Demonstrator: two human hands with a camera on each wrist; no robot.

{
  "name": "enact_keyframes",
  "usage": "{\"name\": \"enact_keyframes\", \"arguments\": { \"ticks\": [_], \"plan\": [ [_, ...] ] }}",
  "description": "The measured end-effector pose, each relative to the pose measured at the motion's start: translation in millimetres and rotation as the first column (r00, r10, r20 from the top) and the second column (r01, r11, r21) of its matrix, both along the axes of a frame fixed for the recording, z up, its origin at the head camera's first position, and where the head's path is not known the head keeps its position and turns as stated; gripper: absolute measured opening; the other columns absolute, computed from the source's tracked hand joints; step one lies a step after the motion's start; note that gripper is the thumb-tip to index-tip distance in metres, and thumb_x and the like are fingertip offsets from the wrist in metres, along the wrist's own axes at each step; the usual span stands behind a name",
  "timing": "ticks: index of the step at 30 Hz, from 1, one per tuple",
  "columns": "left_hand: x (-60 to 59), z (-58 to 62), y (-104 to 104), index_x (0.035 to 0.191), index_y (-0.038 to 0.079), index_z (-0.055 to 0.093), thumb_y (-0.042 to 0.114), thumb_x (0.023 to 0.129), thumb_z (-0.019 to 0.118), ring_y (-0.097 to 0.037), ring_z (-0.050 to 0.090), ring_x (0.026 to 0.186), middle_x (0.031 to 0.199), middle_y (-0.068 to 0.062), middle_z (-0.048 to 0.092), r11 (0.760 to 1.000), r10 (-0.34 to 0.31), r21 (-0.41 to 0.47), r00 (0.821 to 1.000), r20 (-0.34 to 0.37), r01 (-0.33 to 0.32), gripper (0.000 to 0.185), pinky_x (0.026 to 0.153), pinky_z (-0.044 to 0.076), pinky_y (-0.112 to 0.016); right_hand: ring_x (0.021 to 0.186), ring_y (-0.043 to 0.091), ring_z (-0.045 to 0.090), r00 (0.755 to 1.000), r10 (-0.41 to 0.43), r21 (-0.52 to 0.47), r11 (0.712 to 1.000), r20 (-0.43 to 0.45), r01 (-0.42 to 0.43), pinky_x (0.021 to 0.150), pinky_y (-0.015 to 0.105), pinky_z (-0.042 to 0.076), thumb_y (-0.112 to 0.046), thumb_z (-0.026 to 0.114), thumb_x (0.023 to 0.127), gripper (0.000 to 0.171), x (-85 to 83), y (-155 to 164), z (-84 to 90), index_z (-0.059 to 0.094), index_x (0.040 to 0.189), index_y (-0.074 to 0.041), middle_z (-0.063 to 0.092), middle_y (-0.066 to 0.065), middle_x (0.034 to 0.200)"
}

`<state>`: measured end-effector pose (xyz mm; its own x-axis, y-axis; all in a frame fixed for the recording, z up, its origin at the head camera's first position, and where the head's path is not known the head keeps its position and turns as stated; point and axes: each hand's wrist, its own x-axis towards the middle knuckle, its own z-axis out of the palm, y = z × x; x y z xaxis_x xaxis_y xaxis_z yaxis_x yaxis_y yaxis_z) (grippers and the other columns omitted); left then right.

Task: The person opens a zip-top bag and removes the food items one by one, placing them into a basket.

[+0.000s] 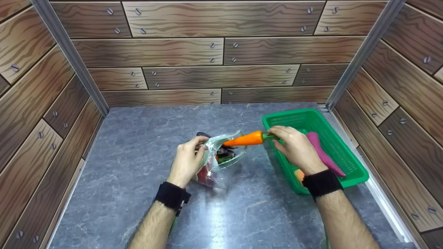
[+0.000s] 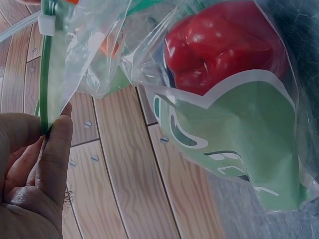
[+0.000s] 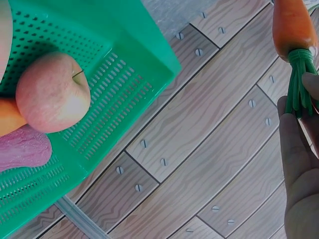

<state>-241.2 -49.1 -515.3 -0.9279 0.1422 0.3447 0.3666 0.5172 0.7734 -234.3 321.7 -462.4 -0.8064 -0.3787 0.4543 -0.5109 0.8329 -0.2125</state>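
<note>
My left hand (image 1: pixel 188 155) pinches the rim of a clear plastic zip bag (image 1: pixel 221 155) and holds its mouth open above the grey table. In the left wrist view the bag (image 2: pixel 239 149) shows a red bell pepper (image 2: pixel 224 45) inside, and my fingers (image 2: pixel 55 149) pinch its green zip edge. My right hand (image 1: pixel 294 147) grips an orange carrot (image 1: pixel 244 139) by its green top, with the carrot's tip at the bag's mouth. The right wrist view shows the carrot (image 3: pixel 291 25) and my fingers (image 3: pixel 299 149) on its stem.
A green perforated basket (image 1: pixel 346 152) stands at the right of the table, holding a purple sweet potato (image 1: pixel 323 154), an apple (image 3: pixel 52 92) and an orange item. Wood-patterned walls enclose the grey marble table (image 1: pixel 138 173) on three sides.
</note>
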Motion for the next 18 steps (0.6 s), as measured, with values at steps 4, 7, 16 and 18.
{"name": "enact_keyframes", "arguments": {
  "ticks": [4,7,16,18],
  "plan": [
    [-0.4,0.3,0,0.140,0.007,0.081,0.004,0.112,0.075,-0.035,0.089,0.116,0.131,-0.016,0.089,1.000,0.002,-0.007,1.000,-0.012,-0.002,0.029,0.103,0.075,-0.047,0.125,0.044,0.082,1.000,-0.003,-0.017,1.000,-0.014,0.003,0.103,0.058,0.073,0.005,0.090,0.099,0.036,1.8,6,1.3,0.083,0.133,-0.003,0.084,0.021,0.139],
    [-1.0,0.3,0,0.140,0.007,0.081,0.005,0.112,0.076,-0.034,0.089,0.116,0.131,-0.016,0.089,1.000,0.005,-0.015,1.000,-0.021,-0.005,0.028,0.103,0.074,-0.046,0.124,0.044,0.082,1.000,-0.002,-0.034,0.999,-0.028,0.001,0.103,0.058,0.073,0.006,0.090,0.099,0.036,2.4,10,2.2,0.083,0.133,-0.003,0.085,0.022,0.138],
    [-0.7,1.3,-1,0.140,0.008,0.080,0.006,0.115,0.074,-0.034,0.088,0.116,0.132,-0.015,0.088,1.000,0.002,-0.023,1.000,-0.012,-0.002,0.026,0.100,0.075,-0.047,0.126,0.041,0.082,0.999,-0.018,-0.076,0.997,-0.041,0.015,0.104,0.059,0.071,0.004,0.090,0.100,0.037,8.4,24,8.6,0.084,0.135,-0.006,0.085,0.018,0.140],
    [-1.0,1.6,-1,0.140,0.008,0.080,0.006,0.115,0.074,-0.033,0.089,0.115,0.130,-0.015,0.089,1.000,0.001,-0.024,1.000,-0.014,-0.001,0.026,0.100,0.075,-0.047,0.127,0.040,0.082,0.999,-0.018,-0.091,0.996,-0.039,0.015,0.105,0.059,0.071,0.003,0.091,0.100,0.036,9.9,27,10.1,0.084,0.134,-0.006,0.085,0.016,0.140]
  ]
}}
